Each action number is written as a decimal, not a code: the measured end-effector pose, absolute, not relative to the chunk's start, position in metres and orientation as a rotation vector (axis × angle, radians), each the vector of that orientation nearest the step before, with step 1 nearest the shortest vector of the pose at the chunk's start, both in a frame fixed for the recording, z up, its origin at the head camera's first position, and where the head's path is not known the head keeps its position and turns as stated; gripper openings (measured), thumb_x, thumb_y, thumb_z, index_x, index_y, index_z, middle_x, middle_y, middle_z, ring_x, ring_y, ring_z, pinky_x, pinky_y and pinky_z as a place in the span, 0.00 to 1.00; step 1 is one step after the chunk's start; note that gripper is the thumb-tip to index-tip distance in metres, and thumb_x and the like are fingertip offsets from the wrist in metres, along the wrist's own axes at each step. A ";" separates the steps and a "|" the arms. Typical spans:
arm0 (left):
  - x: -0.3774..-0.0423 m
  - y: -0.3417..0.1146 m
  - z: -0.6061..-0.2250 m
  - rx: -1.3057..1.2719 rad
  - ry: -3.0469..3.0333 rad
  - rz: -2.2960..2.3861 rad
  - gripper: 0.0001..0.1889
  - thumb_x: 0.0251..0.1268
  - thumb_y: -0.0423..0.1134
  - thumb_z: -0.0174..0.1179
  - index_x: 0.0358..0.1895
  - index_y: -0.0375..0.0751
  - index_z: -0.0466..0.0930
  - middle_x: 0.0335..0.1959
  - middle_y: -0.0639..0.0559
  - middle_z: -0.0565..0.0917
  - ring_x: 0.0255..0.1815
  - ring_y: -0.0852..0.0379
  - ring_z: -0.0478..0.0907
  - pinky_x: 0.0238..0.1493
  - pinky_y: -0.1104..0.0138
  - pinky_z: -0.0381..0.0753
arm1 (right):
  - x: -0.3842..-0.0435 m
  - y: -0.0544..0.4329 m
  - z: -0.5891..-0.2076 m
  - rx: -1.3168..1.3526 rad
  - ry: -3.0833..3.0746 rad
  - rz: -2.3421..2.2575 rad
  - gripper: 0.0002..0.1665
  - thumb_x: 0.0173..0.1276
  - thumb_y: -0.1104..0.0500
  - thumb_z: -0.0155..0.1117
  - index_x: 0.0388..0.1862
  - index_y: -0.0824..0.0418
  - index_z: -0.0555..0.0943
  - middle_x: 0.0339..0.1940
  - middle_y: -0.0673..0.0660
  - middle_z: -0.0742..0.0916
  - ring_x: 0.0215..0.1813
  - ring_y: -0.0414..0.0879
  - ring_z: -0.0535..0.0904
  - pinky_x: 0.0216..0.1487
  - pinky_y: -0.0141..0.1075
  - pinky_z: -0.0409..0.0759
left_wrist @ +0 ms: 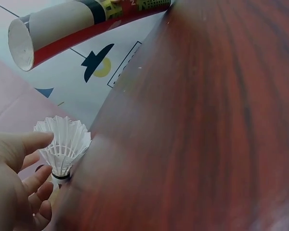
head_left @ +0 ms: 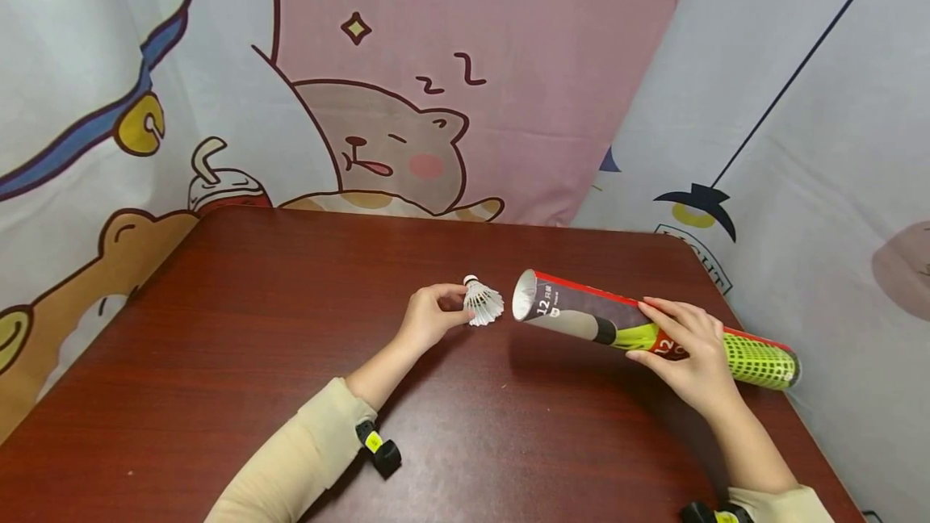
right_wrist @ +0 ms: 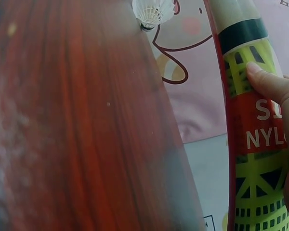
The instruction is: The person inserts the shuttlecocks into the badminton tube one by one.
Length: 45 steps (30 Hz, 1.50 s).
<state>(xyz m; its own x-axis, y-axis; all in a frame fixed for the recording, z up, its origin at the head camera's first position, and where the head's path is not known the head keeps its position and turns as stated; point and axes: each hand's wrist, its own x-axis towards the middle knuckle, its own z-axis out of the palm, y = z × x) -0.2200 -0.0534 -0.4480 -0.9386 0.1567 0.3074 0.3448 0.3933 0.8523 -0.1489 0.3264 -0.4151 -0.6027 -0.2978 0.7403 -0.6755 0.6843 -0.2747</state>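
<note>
A white feather shuttlecock [head_left: 483, 303] is at my left hand [head_left: 429, 317], over the middle of the table. Thumb and fingers close round its left side, one fingertip near the cork and the thumb at the feather skirt [left_wrist: 65, 142]. My right hand [head_left: 693, 349] grips a long shuttlecock tube [head_left: 581, 311], printed red, grey and yellow-green, around its middle. The tube is tilted, its round mouth [left_wrist: 20, 45] raised and facing the shuttlecock a short gap away. In the right wrist view my thumb presses on the printed tube [right_wrist: 245, 38].
The dark red-brown wooden table [head_left: 291, 305] spreads beneath both hands. A cartoon-printed curtain [head_left: 552, 63] hangs behind its back edge and along the sides. The tube's far end reaches toward the table's right edge.
</note>
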 end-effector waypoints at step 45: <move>-0.222 -0.078 -0.414 -0.250 -2.248 -1.572 0.04 0.57 0.31 0.67 0.32 0.33 0.87 0.28 0.48 0.86 0.30 0.57 0.78 0.32 0.67 0.75 | -0.148 0.326 -0.416 0.734 -2.223 0.717 0.42 0.50 0.33 0.71 0.57 0.58 0.81 0.56 0.57 0.82 0.58 0.51 0.69 0.52 0.44 0.54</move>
